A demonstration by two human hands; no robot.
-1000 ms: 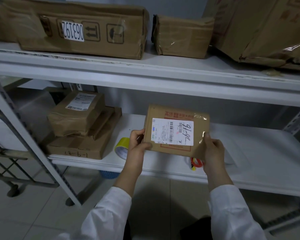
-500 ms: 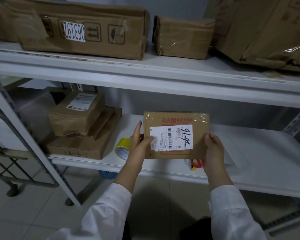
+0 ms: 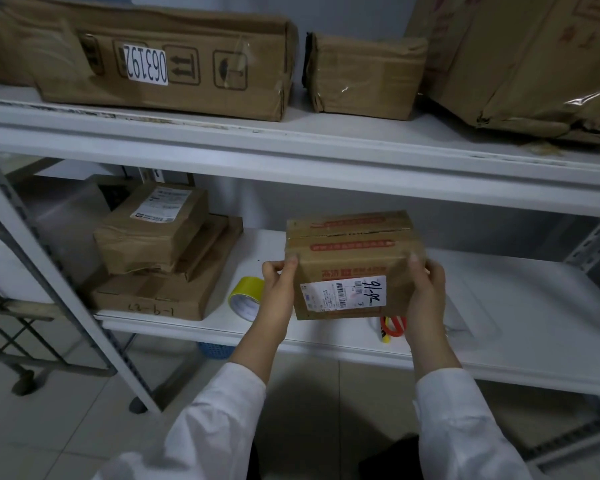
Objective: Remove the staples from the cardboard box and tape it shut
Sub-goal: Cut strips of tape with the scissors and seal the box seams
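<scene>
A: Where is the box (image 3: 352, 261)?

B: Over the middle of the lower shelf (image 3: 534, 323), between both hands. Its label faces the camera and its seam is on top. I cannot tell whether its base touches the shelf.

A: And the fingers?

B: The left hand (image 3: 278, 289) grasps the box's 9 o'clock side, thumb on the near top edge, fingers wrapped round behind. The right hand (image 3: 426, 289) clasps the 3 o'clock side the same way.

A: Which step is this?

B: The very start, I judge: placing the box and looking it over. Any staples along the seam are too small to make out.

A: Tools?

B: The tape (image 3: 245, 297) lies on the shelf at 9 o'clock of the box, just beside the left hand. A red-handled tool (image 3: 392, 327) pokes out at 5 o'clock, partly hidden by the box. I cannot tell what kind it is.

A: Next?

B: Probably setting the box down steady, seam up. Then the right hand can be freed for the tool while the left hand pins the box. The tape waits until the staples are out.
</scene>
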